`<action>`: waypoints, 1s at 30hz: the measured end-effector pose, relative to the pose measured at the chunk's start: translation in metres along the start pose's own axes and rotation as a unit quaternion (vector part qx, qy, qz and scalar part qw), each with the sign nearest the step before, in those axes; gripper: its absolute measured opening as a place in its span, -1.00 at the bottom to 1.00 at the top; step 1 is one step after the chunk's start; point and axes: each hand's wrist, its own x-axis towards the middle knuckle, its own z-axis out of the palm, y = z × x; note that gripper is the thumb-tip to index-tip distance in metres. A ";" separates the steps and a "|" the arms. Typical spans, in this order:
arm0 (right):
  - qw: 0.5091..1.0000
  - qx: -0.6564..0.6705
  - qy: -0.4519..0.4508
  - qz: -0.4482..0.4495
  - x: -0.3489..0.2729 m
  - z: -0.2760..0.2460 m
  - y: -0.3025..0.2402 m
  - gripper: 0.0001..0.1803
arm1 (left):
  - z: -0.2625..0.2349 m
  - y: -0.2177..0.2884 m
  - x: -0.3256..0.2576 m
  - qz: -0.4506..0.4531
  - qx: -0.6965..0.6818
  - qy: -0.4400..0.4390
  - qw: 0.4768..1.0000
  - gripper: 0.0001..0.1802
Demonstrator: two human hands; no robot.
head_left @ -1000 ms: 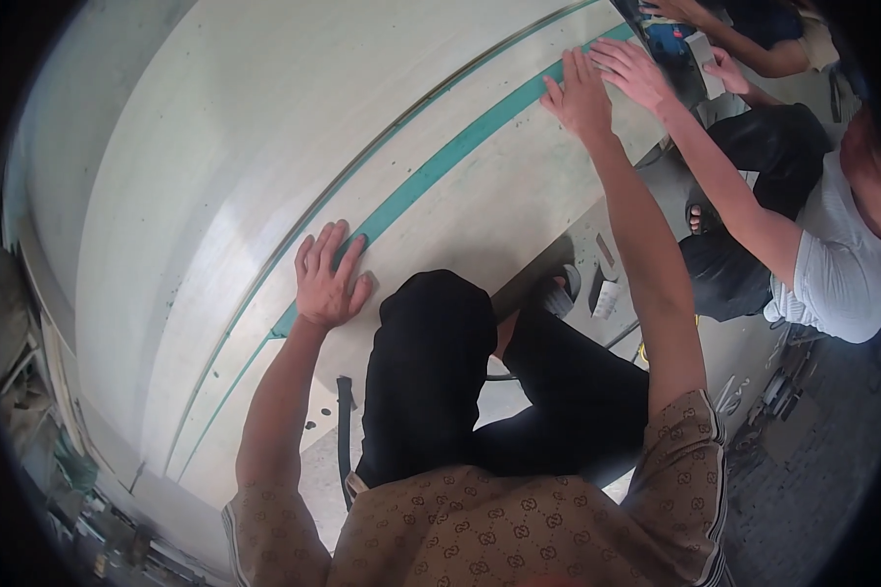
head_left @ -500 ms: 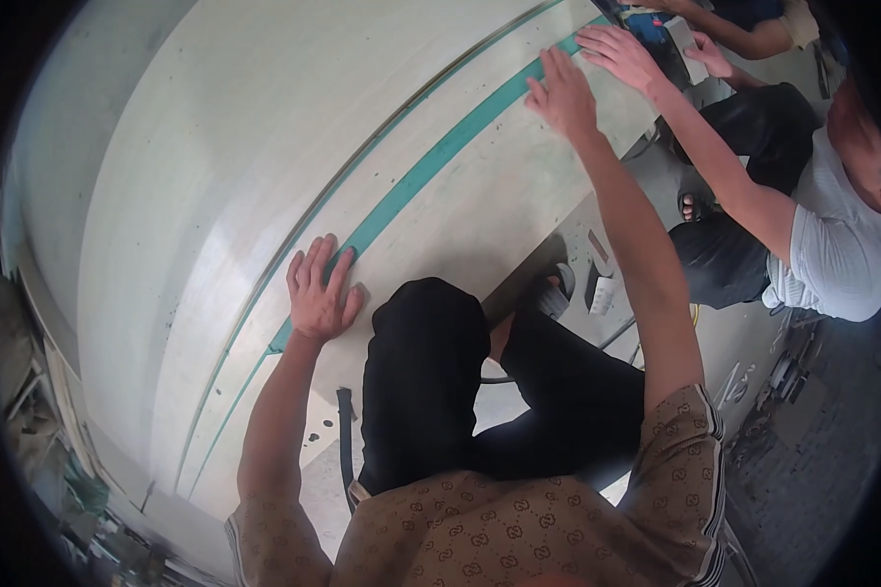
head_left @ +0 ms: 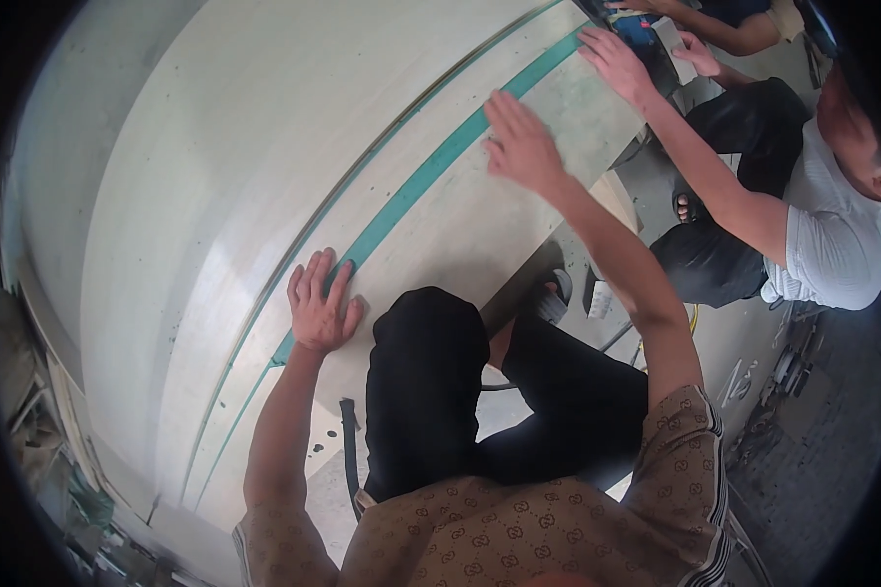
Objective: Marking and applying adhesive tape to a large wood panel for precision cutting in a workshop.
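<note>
A long green strip (head_left: 426, 176) runs slantwise along a large pale board (head_left: 460, 220), from the far right toward the near left. My left hand (head_left: 321, 305) lies spread on the strip's near-left part, its fingertips across the green. Farther along, my right hand (head_left: 525, 145) has its fingers stretched out, with the tips at the strip's edge; it is slightly blurred by motion. Neither hand grips anything. Beside the green strip, a thin dark groove (head_left: 377, 147) curves along the board.
At the right a co-worker sits; one hand (head_left: 617, 64) rests at the strip's far end, the other by a white block (head_left: 673, 44). Another person's arm (head_left: 719, 29) reaches in at the top right. My knees (head_left: 426, 333) are close to the board's near edge. A dark hose (head_left: 349, 450) stands beside my leg.
My right hand has slid along the strip, toward me and to the left, away from the co-worker's hand. My left hand has stayed in nearly the same place.
</note>
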 end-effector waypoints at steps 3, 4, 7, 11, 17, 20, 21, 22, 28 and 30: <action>0.997 0.042 -0.012 -0.068 -0.009 -0.007 -0.032 -0.32 | -0.002 0.000 -0.001 -0.002 0.004 0.001 1.000 -0.33; 0.992 0.061 -0.032 -0.103 -0.011 -0.009 -0.041 -0.34 | -0.001 -0.001 -0.002 -0.003 0.008 0.000 1.000 -0.32; 0.984 0.075 -0.052 -0.153 -0.016 -0.013 -0.061 -0.36 | -0.001 0.001 0.000 -0.001 0.006 0.001 1.000 -0.33; 0.982 0.044 -0.030 -0.179 -0.018 -0.008 -0.060 -0.39 | -0.001 0.002 0.001 -0.004 0.005 0.000 1.000 -0.33; 0.984 0.144 0.034 -0.104 0.005 -0.009 -0.022 -0.38 | 0.001 0.001 0.000 -0.012 0.005 -0.008 1.000 -0.34; 0.999 0.022 0.041 0.003 0.026 -0.019 0.013 -0.36 | 0.000 0.001 0.000 -0.008 0.006 -0.004 1.000 -0.34; 0.999 0.022 0.041 0.003 0.021 -0.019 0.018 -0.36 | 0.000 0.001 0.001 -0.009 0.007 -0.008 1.000 -0.34; 1.000 0.007 0.004 0.006 0.015 -0.018 0.021 -0.36 | 0.001 0.001 0.002 -0.010 0.007 -0.012 1.000 -0.34; 0.996 0.026 -0.072 0.039 0.007 -0.026 0.017 -0.35 | -0.001 -0.001 -0.005 -0.013 0.011 -0.013 1.000 -0.33; 0.996 0.024 -0.062 0.054 0.008 -0.027 0.026 -0.36 | 0.000 0.003 -0.002 -0.011 0.010 -0.015 1.000 -0.33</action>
